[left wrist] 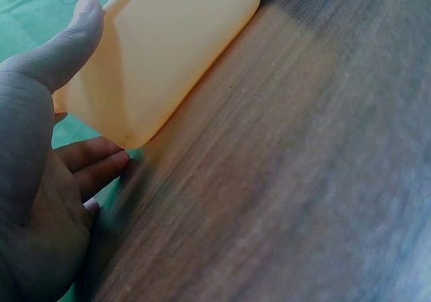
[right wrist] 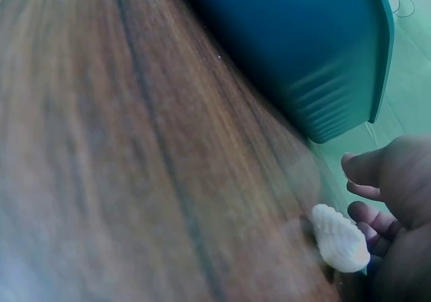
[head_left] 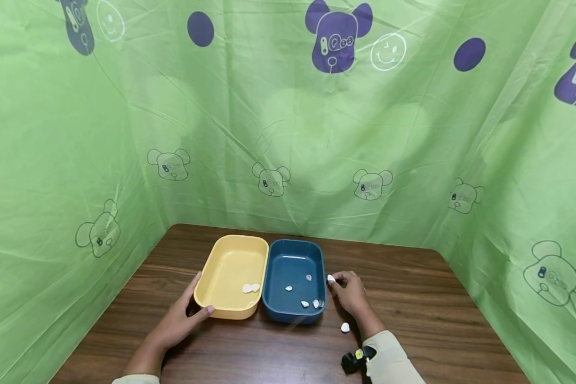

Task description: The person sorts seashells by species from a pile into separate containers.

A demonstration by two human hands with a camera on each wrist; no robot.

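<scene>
A yellow plastic tub stands on the left, two white shells lying in it. My left hand holds its near left corner, thumb on the front side and fingers along the left side. Beside that tub is a blue plastic tub with several small shells inside. Just right of the blue tub, my right hand pinches a white shell between thumb and fingers. In the right wrist view that pinched shell is hidden. A ridged white shell lies on the table near the right hand.
The tubs stand side by side on a dark wooden table. Green printed cloth hangs behind the table and along both sides. A black device is strapped at the right wrist.
</scene>
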